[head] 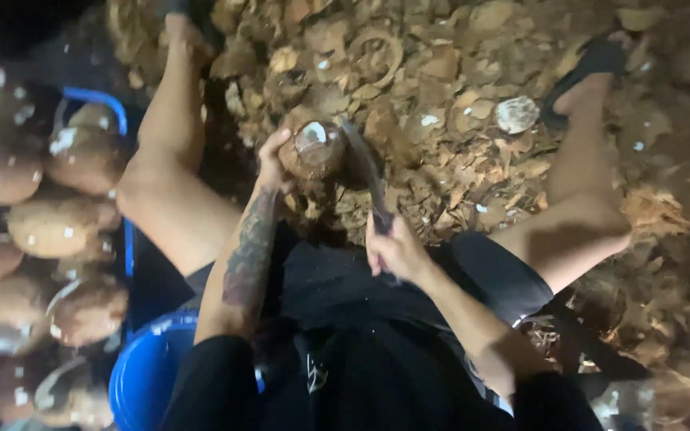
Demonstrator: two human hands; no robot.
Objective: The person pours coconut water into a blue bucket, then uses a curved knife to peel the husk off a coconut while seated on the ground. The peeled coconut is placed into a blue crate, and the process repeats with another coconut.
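Left hand: grip closed around brown coconut, held between knees above husk litter on floor. Right hand: grip closed on handle of knife; blade tip against coconut's right side. Heap of coconuts at person's left, beside blue bucket. White shell fragment lies near right foot.

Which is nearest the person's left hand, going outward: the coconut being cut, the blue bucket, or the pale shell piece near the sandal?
From the left hand, in the head view:
1. Coconut being cut: held in that hand, touching.
2. Pale shell piece: off to the right on the husk litter.
3. Blue bucket: lower left, by the person's thigh.
The last two are close to call.
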